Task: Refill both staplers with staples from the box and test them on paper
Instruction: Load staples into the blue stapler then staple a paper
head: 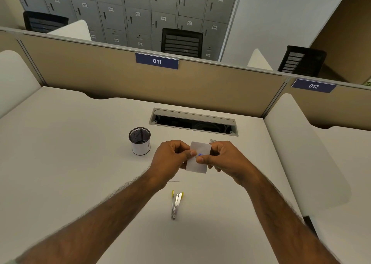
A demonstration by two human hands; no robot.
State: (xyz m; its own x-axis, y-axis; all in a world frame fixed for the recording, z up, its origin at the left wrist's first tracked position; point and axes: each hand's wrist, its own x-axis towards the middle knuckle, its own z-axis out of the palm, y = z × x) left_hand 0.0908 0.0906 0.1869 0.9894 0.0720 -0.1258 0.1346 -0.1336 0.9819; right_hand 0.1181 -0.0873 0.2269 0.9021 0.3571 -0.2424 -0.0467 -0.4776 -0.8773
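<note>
Head view. One small rectangular slip of white paper (197, 164), thin and smooth, is held upright above the matte off-white laminate desk (70, 153) by two bare hands. The left hand (171, 159) pinches the slip's left edge between thumb and curled fingers. The right hand (226, 159) grips the right edge, with the thumb pressed on the front face and the fingers curled behind. One small blue mark (200, 154) shows on the slip just beside the right thumb tip; what it is cannot be told.

One small steel stapler with yellow plastic tips (176, 203) lies on the desk between the two forearms, nearer the viewer than the hands and apart from both. Its arms are spread in a narrow V.

One cylindrical black wire-mesh pen cup with a white band (140, 141) stands upright to the left of the hands. One rectangular grey metal cable hatch (192, 116) is set into the desk behind them.

Two navy plates, numbered 011 (157, 61) and 012 (313, 86), hang on the tan fabric partition (90, 72). Beyond it stand three black mesh-backed chairs (181, 41) and grey metal lockers (112, 12).
</note>
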